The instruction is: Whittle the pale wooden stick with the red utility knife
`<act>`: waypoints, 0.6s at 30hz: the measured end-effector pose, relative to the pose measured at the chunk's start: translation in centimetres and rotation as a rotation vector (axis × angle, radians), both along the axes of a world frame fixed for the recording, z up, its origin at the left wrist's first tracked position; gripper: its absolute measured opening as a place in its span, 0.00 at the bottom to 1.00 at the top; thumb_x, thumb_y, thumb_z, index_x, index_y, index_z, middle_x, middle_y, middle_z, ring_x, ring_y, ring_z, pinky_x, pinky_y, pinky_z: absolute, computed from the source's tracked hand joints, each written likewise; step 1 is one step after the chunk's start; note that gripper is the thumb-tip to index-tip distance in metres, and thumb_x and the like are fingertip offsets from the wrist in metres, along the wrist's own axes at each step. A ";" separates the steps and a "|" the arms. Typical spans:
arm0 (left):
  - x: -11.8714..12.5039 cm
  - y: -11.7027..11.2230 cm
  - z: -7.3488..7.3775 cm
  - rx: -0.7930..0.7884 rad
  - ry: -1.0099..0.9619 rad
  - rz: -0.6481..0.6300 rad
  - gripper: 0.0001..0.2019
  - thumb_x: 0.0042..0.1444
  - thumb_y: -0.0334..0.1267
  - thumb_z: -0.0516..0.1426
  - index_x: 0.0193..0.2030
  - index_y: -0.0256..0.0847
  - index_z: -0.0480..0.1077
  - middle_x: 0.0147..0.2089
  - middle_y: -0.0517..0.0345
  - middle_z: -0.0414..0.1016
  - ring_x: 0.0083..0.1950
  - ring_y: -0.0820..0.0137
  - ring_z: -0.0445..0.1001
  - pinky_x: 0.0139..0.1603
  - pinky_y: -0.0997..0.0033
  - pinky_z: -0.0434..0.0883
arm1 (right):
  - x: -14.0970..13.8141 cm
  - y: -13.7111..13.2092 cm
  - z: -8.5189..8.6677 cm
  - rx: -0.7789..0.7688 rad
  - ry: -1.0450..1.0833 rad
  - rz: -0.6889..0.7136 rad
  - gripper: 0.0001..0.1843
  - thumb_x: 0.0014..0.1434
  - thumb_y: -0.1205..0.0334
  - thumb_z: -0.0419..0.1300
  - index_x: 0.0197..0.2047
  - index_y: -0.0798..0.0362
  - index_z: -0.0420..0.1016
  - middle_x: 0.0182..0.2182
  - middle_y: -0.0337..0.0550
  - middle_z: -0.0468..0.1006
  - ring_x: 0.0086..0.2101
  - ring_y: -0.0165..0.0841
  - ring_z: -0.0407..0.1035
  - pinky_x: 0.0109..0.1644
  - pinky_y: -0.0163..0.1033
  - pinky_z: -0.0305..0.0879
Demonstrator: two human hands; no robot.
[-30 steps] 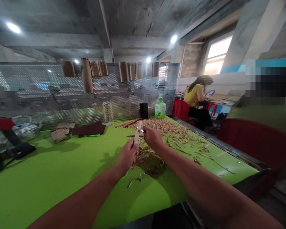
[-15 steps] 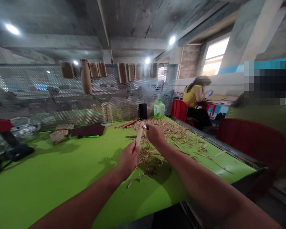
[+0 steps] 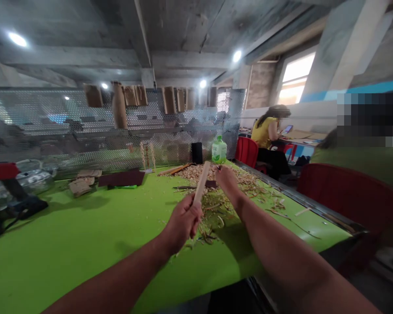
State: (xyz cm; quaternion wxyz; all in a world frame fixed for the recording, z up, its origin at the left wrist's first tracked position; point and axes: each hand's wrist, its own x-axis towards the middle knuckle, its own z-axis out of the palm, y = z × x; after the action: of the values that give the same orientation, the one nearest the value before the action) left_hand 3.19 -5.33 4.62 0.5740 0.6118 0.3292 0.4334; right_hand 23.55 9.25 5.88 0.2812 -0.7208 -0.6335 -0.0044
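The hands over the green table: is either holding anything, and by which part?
The left hand grips a pale wooden strip by its lower end. The right hand closes on what may be a small knife; its fingers hide the hold.

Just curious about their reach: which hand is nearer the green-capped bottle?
The right hand is nearer, above the wood shavings in front of the green-capped bottle. The left hand, gripping a wooden strip, is farther back.

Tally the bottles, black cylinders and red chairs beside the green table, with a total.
Green plastic bottle: 1
Black cylinder: 1
Red chairs: 2
Total: 4
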 end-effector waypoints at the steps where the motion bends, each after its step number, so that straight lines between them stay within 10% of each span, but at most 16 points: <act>1: -0.3 0.5 -0.1 -0.036 -0.049 0.016 0.19 0.62 0.49 0.52 0.55 0.41 0.65 0.26 0.67 0.62 0.18 0.79 0.53 0.17 0.79 0.57 | -0.5 0.1 -0.2 0.009 0.029 -0.012 0.25 0.69 0.57 0.42 0.58 0.56 0.74 0.45 0.58 0.80 0.45 0.44 0.75 0.44 0.41 0.66; 12: -0.9 2.7 0.4 -0.182 -0.219 0.161 0.22 0.58 0.42 0.58 0.59 0.46 0.60 0.28 0.70 0.63 0.15 0.83 0.53 0.12 0.82 0.54 | -6.0 -2.4 -1.9 0.153 0.064 0.322 0.22 0.64 0.60 0.50 0.58 0.44 0.75 0.46 0.41 0.82 0.45 0.36 0.74 0.46 0.34 0.64; 18: -1.4 4.0 -0.5 -0.163 -0.302 0.094 0.13 0.58 0.47 0.58 0.41 0.40 0.64 0.28 0.68 0.62 0.15 0.83 0.55 0.12 0.81 0.57 | -7.0 -3.3 -1.9 0.066 -0.049 0.307 0.21 0.63 0.61 0.50 0.55 0.46 0.76 0.42 0.45 0.82 0.40 0.38 0.75 0.43 0.36 0.64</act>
State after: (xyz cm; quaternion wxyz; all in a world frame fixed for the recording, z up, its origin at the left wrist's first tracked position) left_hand 1.82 -1.28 4.15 0.6438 0.4751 0.3016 0.5185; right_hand 16.55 5.94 3.94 0.2866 -0.6056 -0.7424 0.0000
